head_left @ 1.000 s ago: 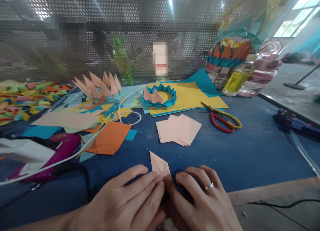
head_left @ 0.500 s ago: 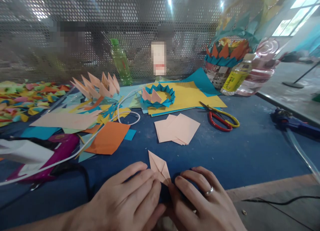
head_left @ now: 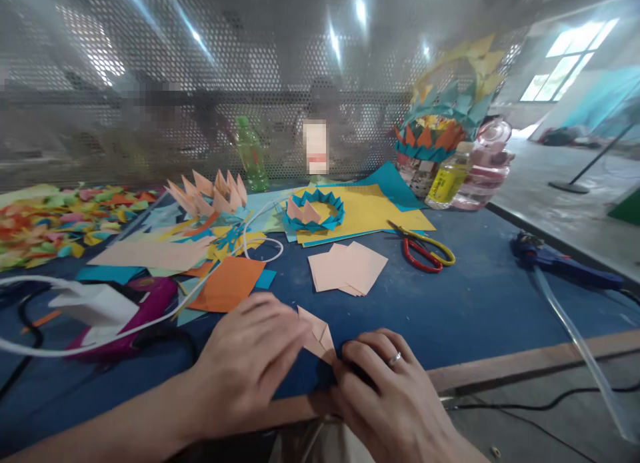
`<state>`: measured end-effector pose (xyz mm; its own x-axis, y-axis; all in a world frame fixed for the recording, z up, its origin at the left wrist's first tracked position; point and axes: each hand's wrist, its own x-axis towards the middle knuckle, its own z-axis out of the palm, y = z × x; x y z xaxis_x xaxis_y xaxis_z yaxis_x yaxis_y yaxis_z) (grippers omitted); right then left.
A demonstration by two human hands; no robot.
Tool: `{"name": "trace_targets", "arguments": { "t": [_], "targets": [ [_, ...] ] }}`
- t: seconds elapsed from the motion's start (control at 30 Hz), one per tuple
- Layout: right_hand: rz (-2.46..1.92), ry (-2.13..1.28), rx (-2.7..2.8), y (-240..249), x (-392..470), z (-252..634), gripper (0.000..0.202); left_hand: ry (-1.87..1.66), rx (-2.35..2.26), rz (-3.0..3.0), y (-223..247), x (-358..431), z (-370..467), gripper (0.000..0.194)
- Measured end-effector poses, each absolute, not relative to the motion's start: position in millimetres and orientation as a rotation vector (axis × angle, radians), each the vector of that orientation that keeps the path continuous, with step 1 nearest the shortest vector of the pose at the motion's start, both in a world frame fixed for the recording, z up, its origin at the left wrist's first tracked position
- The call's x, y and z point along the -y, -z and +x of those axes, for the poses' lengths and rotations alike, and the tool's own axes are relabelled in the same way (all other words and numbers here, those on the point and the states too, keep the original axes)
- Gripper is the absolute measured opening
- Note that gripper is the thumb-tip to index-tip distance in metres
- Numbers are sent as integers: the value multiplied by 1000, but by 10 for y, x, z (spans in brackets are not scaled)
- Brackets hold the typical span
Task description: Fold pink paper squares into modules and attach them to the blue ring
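A pale pink folded paper (head_left: 318, 335), shaped like a pointed diamond with creased flaps, lies on the blue tabletop near its front edge. My right hand (head_left: 387, 383), with a ring on one finger, has its fingers curled and pinches the paper's lower right corner. Over the paper's left side is my left hand (head_left: 255, 356), slightly blurred, its fingers stretched out side by side; whether the fingertips touch the paper I cannot tell. Beyond the hands lies a small stack of pink paper squares (head_left: 347, 269).
A blue paper ring (head_left: 315, 224) with two pink points sits on yellow sheets (head_left: 370, 206). Scissors (head_left: 425, 249) and a glue gun (head_left: 565, 263) lie rightward. Leftward are a purple power strip (head_left: 153, 299), a white cable, orange paper (head_left: 230, 283) and pink folded points (head_left: 210, 195). Bottles stand behind.
My left hand has lifted and shifted left, off the folded paper's middle. My right hand keeps its hold at the corner. The whole view has shifted slightly.
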<state>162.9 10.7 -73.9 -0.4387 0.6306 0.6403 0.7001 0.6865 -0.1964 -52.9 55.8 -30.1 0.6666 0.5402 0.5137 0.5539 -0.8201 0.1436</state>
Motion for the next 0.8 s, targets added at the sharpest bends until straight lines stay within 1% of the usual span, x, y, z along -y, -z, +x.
{"name": "trace_targets", "arguments": {
  "t": [0.1, 0.17, 0.27, 0.37, 0.5, 0.57, 0.67, 0.8],
  "targets": [
    [-1023, 72, 2200, 714, -85, 1635, 11, 762, 1291, -2876, 271, -702, -549, 27],
    [-1038, 50, 2207, 702, -72, 1634, 12, 704, 1359, -2980, 237, -802, -543, 29],
    [-1057, 28, 2202, 684, -52, 1626, 12, 555, 1334, -3133, 161, -932, -522, 28],
    [-1052, 0, 2195, 670, -36, 1623, 15, 304, 1305, -3244, 34, -1013, -487, 20],
    [-1047, -17, 2195, 666, -23, 1632, 15, -11, 1424, -3263, -150, -1051, -409, 19],
    [-1044, -21, 2201, 673, -20, 1638, 13, -106, 1475, -3264, -198, -1055, -366, 18],
    [-1014, 1, 2190, 701, -17, 1647, 16, -70, 1567, -3296, -196, -1048, -335, 8],
    [-968, 29, 2128, 764, -22, 1648, 16, 127, 1789, -3368, -147, -1017, -361, 5]
  ]
}}
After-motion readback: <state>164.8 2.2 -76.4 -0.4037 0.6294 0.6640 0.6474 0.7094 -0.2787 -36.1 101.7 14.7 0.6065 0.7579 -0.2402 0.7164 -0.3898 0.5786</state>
